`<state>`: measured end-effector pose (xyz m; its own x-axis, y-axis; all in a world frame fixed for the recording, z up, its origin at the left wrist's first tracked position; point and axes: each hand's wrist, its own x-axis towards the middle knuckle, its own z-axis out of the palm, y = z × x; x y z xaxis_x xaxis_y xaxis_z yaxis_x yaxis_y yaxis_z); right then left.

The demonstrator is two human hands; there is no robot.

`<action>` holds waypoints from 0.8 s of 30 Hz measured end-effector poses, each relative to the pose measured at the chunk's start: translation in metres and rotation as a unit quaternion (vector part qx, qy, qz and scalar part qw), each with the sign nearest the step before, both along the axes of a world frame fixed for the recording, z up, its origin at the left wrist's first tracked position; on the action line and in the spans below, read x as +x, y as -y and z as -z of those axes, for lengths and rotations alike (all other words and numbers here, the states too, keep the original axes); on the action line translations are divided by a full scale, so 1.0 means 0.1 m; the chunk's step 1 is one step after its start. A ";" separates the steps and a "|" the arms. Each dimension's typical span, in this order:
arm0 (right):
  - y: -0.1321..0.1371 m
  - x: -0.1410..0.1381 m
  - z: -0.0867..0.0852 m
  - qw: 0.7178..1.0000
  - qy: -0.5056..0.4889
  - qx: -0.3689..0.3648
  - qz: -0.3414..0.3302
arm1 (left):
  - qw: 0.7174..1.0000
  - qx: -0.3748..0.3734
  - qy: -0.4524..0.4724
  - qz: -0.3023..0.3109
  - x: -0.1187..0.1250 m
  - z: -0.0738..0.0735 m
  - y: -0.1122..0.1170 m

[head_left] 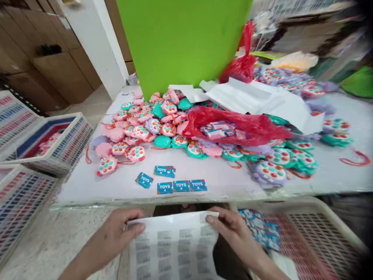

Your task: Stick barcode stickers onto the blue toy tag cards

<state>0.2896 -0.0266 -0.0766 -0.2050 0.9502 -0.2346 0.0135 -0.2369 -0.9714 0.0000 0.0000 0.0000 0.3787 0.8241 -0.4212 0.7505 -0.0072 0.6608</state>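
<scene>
A white sheet of printed labels (171,249) hangs in front of the table's near edge, its rows of dark print blurred. My left hand (119,229) pinches its upper left corner between thumb and fingers. At the upper right corner, my right hand (230,225) grips the same sheet. Just beyond it on the table lie several small blue cards (181,186) marked TOYS, some in a row and others apart. Behind them is a heap of pink, teal and purple animal-shaped toys (140,132) with coloured buttons and cord loops.
An open red plastic bag (239,132) of cards lies on the toys, beside white paper sheets (256,101). A green panel (186,42) stands behind. White plastic baskets (72,134) are at left; another crate (314,233) sits below the table at right.
</scene>
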 end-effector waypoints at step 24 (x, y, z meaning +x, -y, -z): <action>-0.11 -0.33 -0.01 0.939 0.172 0.291 -0.065 | 0.998 0.068 0.018 0.006 0.85 0.19 -0.09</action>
<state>0.2567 -0.0159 -0.0757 -0.3359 0.9100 0.2430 0.3416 0.3581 -0.8690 0.0849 0.0090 -0.0194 0.4019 0.8679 -0.2919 0.7250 -0.1068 0.6805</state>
